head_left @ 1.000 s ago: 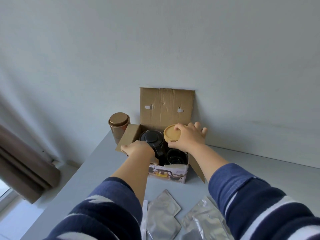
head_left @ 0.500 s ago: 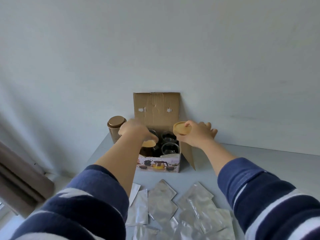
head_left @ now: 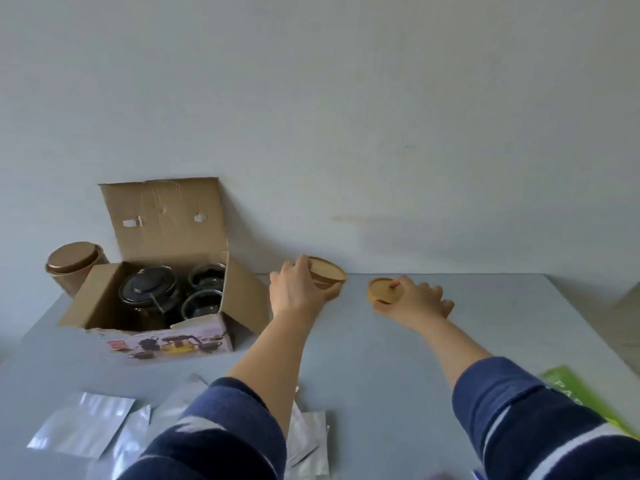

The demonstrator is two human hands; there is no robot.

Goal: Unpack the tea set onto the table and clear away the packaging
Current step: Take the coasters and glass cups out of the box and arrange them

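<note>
An open cardboard box (head_left: 162, 233) stands at the back left of the grey table (head_left: 381, 344). Inside it sit a dark glass teapot (head_left: 147, 289) and two glass cups (head_left: 202, 303). To the right of the box, my left hand (head_left: 298, 289) grips a round wooden coaster (head_left: 327, 273) just above the table near the wall. Further right, my right hand (head_left: 415, 301) holds a second wooden coaster (head_left: 382, 289), low over the tabletop.
A brown lidded tin (head_left: 71, 265) stands left of the box by the wall. Several silver foil pouches (head_left: 83, 424) lie on the near table. A green packet (head_left: 581, 393) lies at the near right edge. The wall runs along the table's far side.
Both hands lifted wooden coasters out of the box and carried them right, down toward the table by the wall. The view swung right.
</note>
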